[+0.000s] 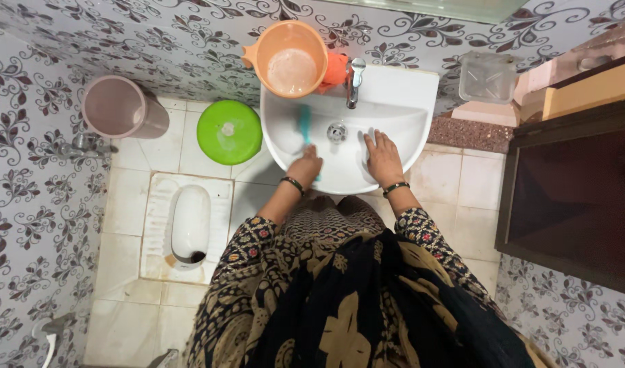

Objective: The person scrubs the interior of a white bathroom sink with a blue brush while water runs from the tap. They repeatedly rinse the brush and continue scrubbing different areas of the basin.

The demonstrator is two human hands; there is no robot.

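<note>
A white wash basin (408,95) hangs on the patterned wall in front of me. My left hand (304,167) grips the handle of a teal brush (304,126), whose head lies inside the bowl left of the drain (337,131). My right hand (382,158) lies flat with fingers spread on the basin's inner right side, holding nothing. A chrome tap (354,80) stands at the back of the basin. An orange mug (292,60) sits on the back left rim.
A green bucket lid (228,131) and a pink bucket (119,108) stand on the tiled floor at left. A squat toilet pan (190,225) lies below them. A dark wooden cabinet (571,197) is at right, with a clear plastic container (488,76) behind it.
</note>
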